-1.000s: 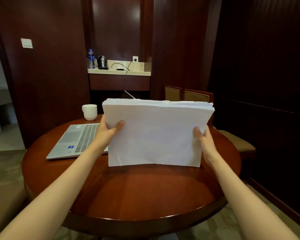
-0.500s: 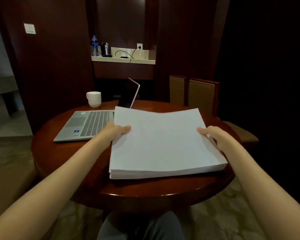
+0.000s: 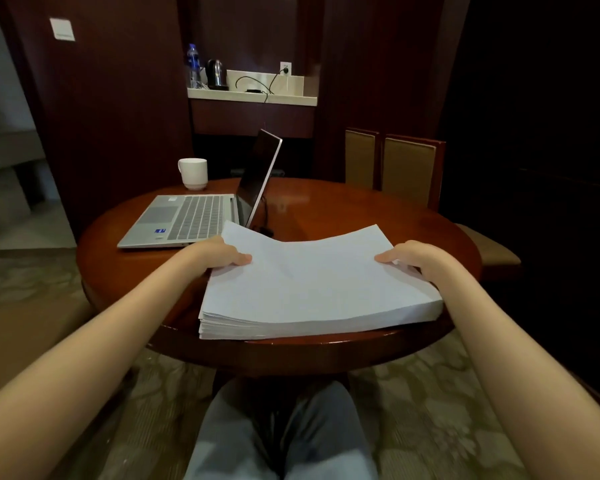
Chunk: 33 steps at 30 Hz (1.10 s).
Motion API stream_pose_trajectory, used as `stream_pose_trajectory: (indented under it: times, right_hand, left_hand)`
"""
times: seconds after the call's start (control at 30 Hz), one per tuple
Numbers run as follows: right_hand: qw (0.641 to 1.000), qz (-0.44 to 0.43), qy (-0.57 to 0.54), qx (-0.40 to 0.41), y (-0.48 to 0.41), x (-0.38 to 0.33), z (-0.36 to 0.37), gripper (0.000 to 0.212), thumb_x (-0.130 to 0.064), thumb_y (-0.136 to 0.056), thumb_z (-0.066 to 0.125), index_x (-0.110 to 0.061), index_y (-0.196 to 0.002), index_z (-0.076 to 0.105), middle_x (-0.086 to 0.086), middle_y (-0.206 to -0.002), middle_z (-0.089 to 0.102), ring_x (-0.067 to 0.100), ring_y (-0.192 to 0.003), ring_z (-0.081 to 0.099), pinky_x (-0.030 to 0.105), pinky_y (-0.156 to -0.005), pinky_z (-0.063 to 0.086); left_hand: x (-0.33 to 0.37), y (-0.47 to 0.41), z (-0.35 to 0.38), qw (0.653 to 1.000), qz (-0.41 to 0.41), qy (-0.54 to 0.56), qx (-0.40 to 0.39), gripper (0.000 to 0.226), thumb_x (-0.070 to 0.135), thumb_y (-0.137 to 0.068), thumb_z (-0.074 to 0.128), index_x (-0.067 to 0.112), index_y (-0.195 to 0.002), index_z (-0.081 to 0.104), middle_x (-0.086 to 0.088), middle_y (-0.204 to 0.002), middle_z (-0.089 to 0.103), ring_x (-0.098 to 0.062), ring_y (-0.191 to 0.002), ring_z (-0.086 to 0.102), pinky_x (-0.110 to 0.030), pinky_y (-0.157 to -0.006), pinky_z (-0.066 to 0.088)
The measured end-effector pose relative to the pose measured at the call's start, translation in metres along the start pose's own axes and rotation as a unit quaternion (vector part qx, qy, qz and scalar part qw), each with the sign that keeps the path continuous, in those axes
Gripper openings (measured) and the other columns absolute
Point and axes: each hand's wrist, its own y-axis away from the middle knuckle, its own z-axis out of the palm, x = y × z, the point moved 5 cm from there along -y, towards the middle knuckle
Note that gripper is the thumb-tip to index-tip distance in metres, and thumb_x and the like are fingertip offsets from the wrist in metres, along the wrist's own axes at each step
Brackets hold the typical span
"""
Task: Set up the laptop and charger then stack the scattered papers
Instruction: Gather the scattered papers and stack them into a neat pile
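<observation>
Lying flat near the front edge of the round bench (image 3: 343,209), the paper stack (image 3: 312,285) is gripped at its left and right edges by the left hand (image 3: 222,254) and right hand (image 3: 416,258), thumbs on top. Just beyond its left corner sits the open laptop (image 3: 194,216); farther back, a white mug (image 3: 193,173).

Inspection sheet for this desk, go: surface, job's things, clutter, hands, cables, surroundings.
Surface: round glossy wooden table.
Job's things: paper stack lies at the near edge; open laptop at left, screen dark.
Clutter: white mug behind the laptop.
Hands: left hand grips the stack's left edge, right hand its right edge.
Cables: black cable on the table by the laptop's screen; wall cord plugged into a socket above the shelf.
Surroundings: chairs beyond the table; kettle and water bottle on the shelf.
</observation>
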Motion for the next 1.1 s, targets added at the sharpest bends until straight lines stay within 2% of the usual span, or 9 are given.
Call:
stream_pose_trajectory:
  times: [0.1,0.2,0.3,0.4,0.47,0.63,0.73,0.87,1.1]
  right_hand:
    - [1.000,-0.007,0.016,0.001,-0.001,-0.001,0.003,0.071,-0.035,-0.090,0.059,-0.007,-0.146,0.026,0.015,-0.152,0.026,0.036,-0.135,0.032,0.042,-0.104,0.035]
    - [1.000,-0.018,0.011,0.003,-0.001,-0.003,0.002,0.070,-0.030,-0.087,0.065,-0.009,-0.144,0.030,0.014,-0.149,0.031,0.034,-0.133,0.036,0.042,-0.102,0.038]
    - [0.999,-0.020,-0.050,0.006,-0.002,-0.004,-0.002,0.064,-0.026,-0.087,0.064,-0.011,-0.141,0.035,0.013,-0.141,0.040,0.033,-0.124,0.044,0.041,-0.100,0.041]
    - [0.986,-0.003,-0.166,0.001,0.000,-0.002,-0.003,0.058,-0.033,-0.087,0.062,-0.012,-0.136,0.039,0.013,-0.121,0.050,0.029,-0.104,0.051,0.040,-0.096,0.047]
    - [0.981,-0.003,-0.194,-0.019,0.003,-0.003,-0.002,0.054,-0.039,-0.091,0.054,-0.011,-0.136,0.042,0.014,-0.131,0.050,0.031,-0.111,0.051,0.042,-0.100,0.042]
    - [0.969,-0.014,-0.231,-0.087,0.004,-0.001,-0.001,0.070,-0.051,-0.098,0.029,-0.002,-0.147,0.021,0.014,-0.153,0.027,0.031,-0.140,0.028,0.041,-0.116,0.020]
    - [0.962,-0.006,-0.251,-0.105,0.005,0.000,0.000,0.076,-0.057,-0.097,0.020,-0.001,-0.148,0.016,0.014,-0.154,0.025,0.032,-0.141,0.025,0.040,-0.116,0.018]
    - [0.961,-0.005,-0.256,-0.102,0.005,-0.001,-0.003,0.077,-0.060,-0.095,0.018,-0.003,-0.148,0.019,0.014,-0.153,0.026,0.033,-0.141,0.025,0.043,-0.116,0.018]
    - [0.977,-0.002,-0.200,-0.078,0.003,-0.008,-0.001,0.075,-0.059,-0.095,0.019,-0.004,-0.146,0.025,0.014,-0.151,0.029,0.034,-0.140,0.027,0.045,-0.115,0.020]
  left_hand:
    - [-0.006,0.003,0.000,0.999,0.005,-0.038,0.008,0.039,0.040,-0.090,0.056,0.007,-0.110,0.051,-0.011,-0.109,0.053,-0.024,-0.087,0.051,-0.030,-0.073,0.039]
    - [-0.008,0.006,0.001,0.999,-0.004,-0.035,0.030,0.046,0.035,-0.090,0.058,0.000,-0.118,0.051,-0.009,-0.092,0.053,-0.019,-0.074,0.047,-0.026,-0.058,0.034]
    - [-0.001,0.006,0.001,0.998,-0.010,-0.010,0.054,0.055,0.028,-0.093,0.054,-0.003,-0.135,0.036,-0.012,-0.100,0.053,-0.023,-0.079,0.047,-0.030,-0.067,0.038]
    - [0.005,0.004,0.001,0.997,-0.022,0.056,0.050,0.056,0.027,-0.096,0.048,0.001,-0.142,0.028,-0.018,-0.141,0.040,-0.035,-0.118,0.048,-0.038,-0.097,0.039]
    - [0.005,0.003,0.002,0.991,-0.030,0.128,0.039,0.052,0.021,-0.098,0.044,0.003,-0.144,0.026,-0.017,-0.149,0.029,-0.034,-0.134,0.034,-0.040,-0.107,0.031]
    - [-0.001,0.002,0.003,0.979,-0.035,0.200,0.033,0.050,0.018,-0.099,0.040,0.003,-0.144,0.025,-0.016,-0.152,0.024,-0.032,-0.138,0.027,-0.039,-0.110,0.026]
    - [-0.003,0.004,0.002,0.970,-0.046,0.238,0.015,0.024,0.020,-0.098,0.037,0.002,-0.109,0.049,-0.018,-0.128,0.039,-0.027,-0.104,0.049,-0.028,-0.086,0.041]
    - [-0.004,0.000,-0.001,0.966,-0.043,0.255,0.004,0.060,0.037,-0.098,0.033,0.007,-0.147,0.017,-0.014,-0.154,0.021,-0.029,-0.140,0.025,-0.039,-0.111,0.025]
    - [-0.003,0.002,-0.002,0.952,-0.039,0.301,-0.032,0.073,0.053,-0.096,0.024,0.007,-0.149,0.006,-0.012,-0.157,0.011,-0.029,-0.144,0.013,-0.041,-0.116,0.013]
